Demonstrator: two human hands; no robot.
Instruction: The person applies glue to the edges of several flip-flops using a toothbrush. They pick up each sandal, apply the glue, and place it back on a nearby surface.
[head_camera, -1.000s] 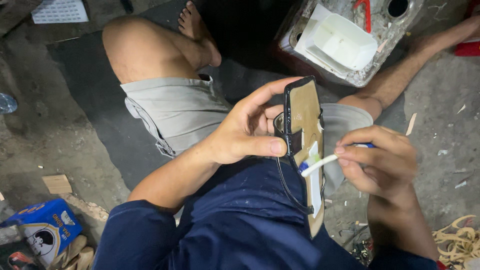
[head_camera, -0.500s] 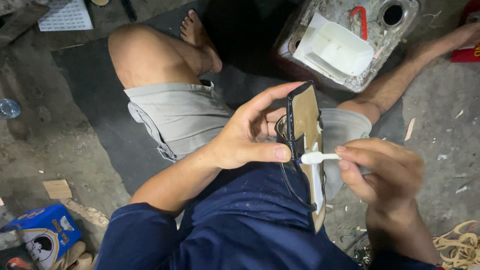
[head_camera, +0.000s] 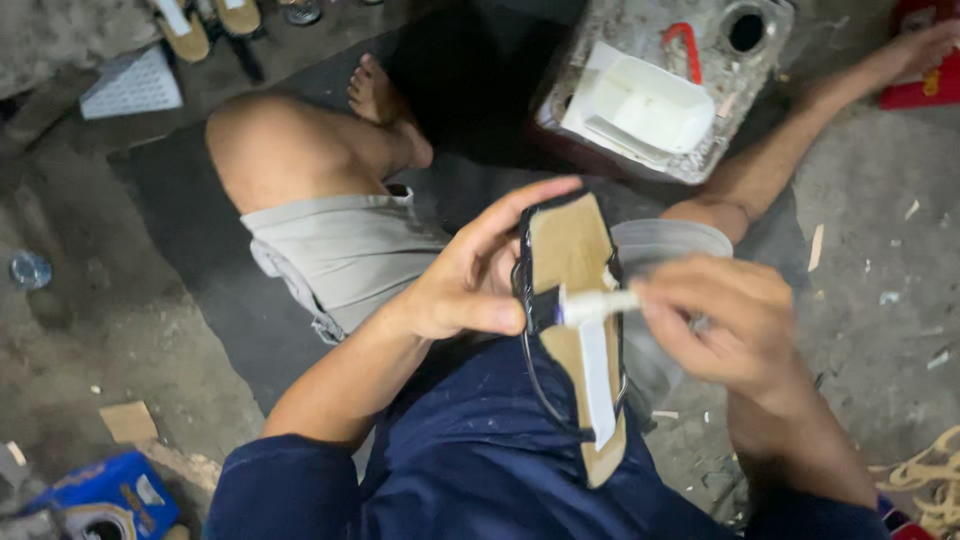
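In the head view, a tan sole piece with a dark rim (head_camera: 572, 250) is held upright over the lap, near the middle of the scene. It is gripped by the left hand (head_camera: 470, 280): the thumb is pressed against its left edge, and the fingers are curled over the far end and around the back, so the hand is closed around it. A thin dark cord or strap is seen looping down from the left edge of the sole. A white strip (head_camera: 598, 380) is laid lengthwise down the near half of the tan face.

To the right, a small white brush or applicator (head_camera: 598, 305) is pinched in the right hand (head_camera: 735, 325), the fingers drawn together on its handle. Its pale tip is laid across the sole, touching the tan face just above the white strip. The motion blur makes the tip's exact form hard to tell.

Farther off, a white tray (head_camera: 650, 105) is rested on a stained grey container (head_camera: 700, 40). At the near left, a blue box (head_camera: 100, 500) is seen on the dusty floor.
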